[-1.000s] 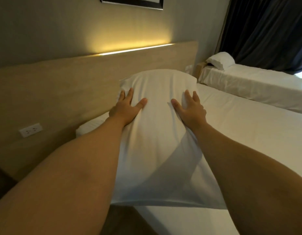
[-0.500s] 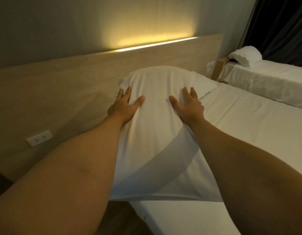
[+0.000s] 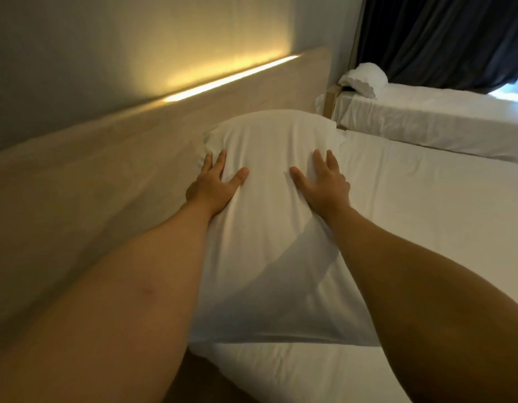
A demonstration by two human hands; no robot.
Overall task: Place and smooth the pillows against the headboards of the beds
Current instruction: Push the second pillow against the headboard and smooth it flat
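A white pillow [image 3: 269, 216] lies lengthwise along the wooden headboard [image 3: 112, 181] on the near bed [image 3: 426, 216]. My left hand [image 3: 215, 181] presses flat on its left side, by the headboard, fingers spread. My right hand [image 3: 324, 181] presses flat on its right side, fingers spread too. Neither hand grips the cloth. A second white pillow [image 3: 363, 80] sits rumpled at the head of the far bed [image 3: 443, 117].
A lit strip [image 3: 231, 78] glows along the headboard's top edge. Dark curtains [image 3: 443, 39] hang behind the far bed. A narrow gap with a wooden post [image 3: 330, 101] separates the two beds. Dark floor [image 3: 193, 382] shows at the bed's near corner.
Both hands have slid a little farther up the pillow, pressing it down flatter. The view has swung right, so the wall socket has dropped out of sight.
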